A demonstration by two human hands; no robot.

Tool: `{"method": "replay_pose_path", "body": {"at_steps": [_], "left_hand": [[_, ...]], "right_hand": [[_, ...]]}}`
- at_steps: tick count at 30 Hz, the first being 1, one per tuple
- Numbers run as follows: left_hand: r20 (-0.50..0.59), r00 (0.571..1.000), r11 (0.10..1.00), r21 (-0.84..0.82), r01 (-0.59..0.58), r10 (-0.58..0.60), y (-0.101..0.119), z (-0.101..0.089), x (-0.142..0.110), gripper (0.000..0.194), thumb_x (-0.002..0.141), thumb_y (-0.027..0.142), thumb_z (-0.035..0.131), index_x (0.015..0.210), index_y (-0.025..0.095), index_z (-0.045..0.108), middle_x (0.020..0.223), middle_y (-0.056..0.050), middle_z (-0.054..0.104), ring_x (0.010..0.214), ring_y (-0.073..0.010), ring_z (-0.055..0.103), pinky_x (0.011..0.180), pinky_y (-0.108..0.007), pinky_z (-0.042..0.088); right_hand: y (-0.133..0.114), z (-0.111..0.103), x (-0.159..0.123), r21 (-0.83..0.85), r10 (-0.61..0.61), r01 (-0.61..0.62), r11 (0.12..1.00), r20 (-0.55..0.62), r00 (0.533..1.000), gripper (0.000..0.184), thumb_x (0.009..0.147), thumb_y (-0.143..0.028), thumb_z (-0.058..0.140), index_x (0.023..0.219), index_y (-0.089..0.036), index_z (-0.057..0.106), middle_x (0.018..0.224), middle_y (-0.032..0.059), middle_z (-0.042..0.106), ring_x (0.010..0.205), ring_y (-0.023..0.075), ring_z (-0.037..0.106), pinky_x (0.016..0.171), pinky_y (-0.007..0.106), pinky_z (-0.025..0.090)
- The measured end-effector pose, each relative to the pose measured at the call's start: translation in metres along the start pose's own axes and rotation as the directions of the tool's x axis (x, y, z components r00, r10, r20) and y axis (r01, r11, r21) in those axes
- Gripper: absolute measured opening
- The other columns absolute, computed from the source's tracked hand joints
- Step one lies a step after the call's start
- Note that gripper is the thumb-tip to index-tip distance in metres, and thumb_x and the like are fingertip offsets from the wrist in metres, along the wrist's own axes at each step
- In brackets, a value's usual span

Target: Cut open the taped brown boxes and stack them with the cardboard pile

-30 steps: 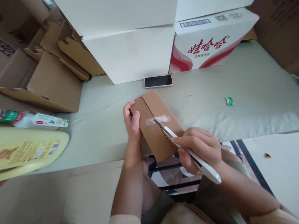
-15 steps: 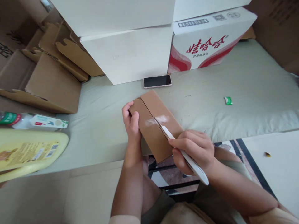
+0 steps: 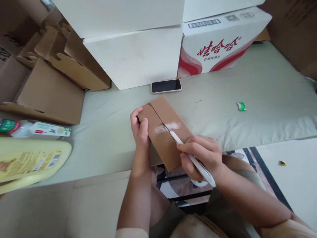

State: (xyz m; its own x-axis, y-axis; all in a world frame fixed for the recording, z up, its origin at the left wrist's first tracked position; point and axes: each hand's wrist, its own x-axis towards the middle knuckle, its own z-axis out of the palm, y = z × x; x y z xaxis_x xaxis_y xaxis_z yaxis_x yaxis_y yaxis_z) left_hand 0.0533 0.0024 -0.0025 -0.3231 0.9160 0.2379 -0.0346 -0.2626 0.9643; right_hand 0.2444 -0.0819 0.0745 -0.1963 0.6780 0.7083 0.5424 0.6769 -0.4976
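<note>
A small brown cardboard box (image 3: 170,109) is tilted over the front edge of the cloth-covered surface. Its top has a seam between two flaps, and a whitish torn strip of tape residue crosses the middle. My left hand (image 3: 140,129) grips the box's left end, thumb on top and fingers round the edge. In my right hand (image 3: 203,155) is a white utility knife (image 3: 203,172), held like a pen. The knife's front end lies along the seam just below the tape mark; the blade itself is too small to make out.
Behind the box lies a phone (image 3: 166,86), in front of stacked white cartons (image 3: 138,59). Open brown boxes (image 3: 52,92), a plastic bottle (image 3: 22,129) and a yellow jug (image 3: 32,158) are at left. A green wrapper (image 3: 241,106) lies at right.
My right hand and the knife have shifted slightly left and up along the seam. My left hand still holds the box, which has barely moved.
</note>
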Motion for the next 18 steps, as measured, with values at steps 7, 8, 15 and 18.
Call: {"method": "replay_pose_path", "body": {"at_steps": [7, 8, 15, 18], "left_hand": [[-0.006, 1.0, 1.0, -0.002, 0.002, -0.002, 0.0041, 0.0019, -0.0005, 0.041, 0.087, 0.05, 0.07, 0.12, 0.026, 0.064, 0.113, -0.006, 0.067, 0.091, -0.0199, 0.063, 0.08, -0.032, 0.052], [-0.006, 1.0, 1.0, -0.002, 0.004, -0.004, 0.0044, 0.0019, -0.0005, 0.041, 0.087, 0.051, 0.071, 0.12, 0.026, 0.064, 0.114, -0.006, 0.067, 0.092, -0.0201, 0.063, 0.081, -0.032, 0.052], [-0.022, 1.0, 1.0, -0.004, -0.002, 0.002, 0.0015, 0.0024, -0.0003, 0.041, 0.087, 0.05, 0.071, 0.119, 0.027, 0.065, 0.11, -0.005, 0.067, 0.085, -0.019, 0.061, 0.076, -0.031, 0.05], [-0.024, 1.0, 1.0, -0.006, -0.007, 0.007, 0.001, 0.0025, -0.0002, 0.039, 0.087, 0.048, 0.071, 0.119, 0.026, 0.065, 0.11, -0.005, 0.067, 0.086, -0.019, 0.061, 0.076, -0.031, 0.05]], "right_hand": [[0.002, 0.0034, 0.0009, -0.004, 0.057, -0.058, 0.998, -0.034, 0.998, 0.015, 0.085, -0.011, 0.057, 0.089, -0.024, 0.064, 0.061, -0.0047, 0.059, 0.048, 0.0107, 0.052, 0.047, 0.025, 0.042], [0.0029, 0.0044, -0.0004, 0.028, 0.053, -0.051, 0.998, -0.073, 0.996, 0.016, 0.084, -0.011, 0.056, 0.089, -0.024, 0.063, 0.06, -0.0047, 0.058, 0.048, 0.0106, 0.051, 0.047, 0.025, 0.041], [0.0027, 0.0046, -0.003, 0.121, 0.076, -0.057, 0.991, -0.16, 0.984, 0.019, 0.081, -0.007, 0.053, 0.085, -0.024, 0.061, 0.059, -0.0047, 0.053, 0.046, 0.0102, 0.045, 0.044, 0.026, 0.037], [-0.0005, 0.0013, 0.0032, 0.154, 0.191, -0.169, 0.974, -0.14, 0.972, 0.019, 0.083, -0.006, 0.053, 0.082, -0.023, 0.063, 0.059, -0.005, 0.054, 0.044, 0.0079, 0.045, 0.042, 0.023, 0.034]]}}
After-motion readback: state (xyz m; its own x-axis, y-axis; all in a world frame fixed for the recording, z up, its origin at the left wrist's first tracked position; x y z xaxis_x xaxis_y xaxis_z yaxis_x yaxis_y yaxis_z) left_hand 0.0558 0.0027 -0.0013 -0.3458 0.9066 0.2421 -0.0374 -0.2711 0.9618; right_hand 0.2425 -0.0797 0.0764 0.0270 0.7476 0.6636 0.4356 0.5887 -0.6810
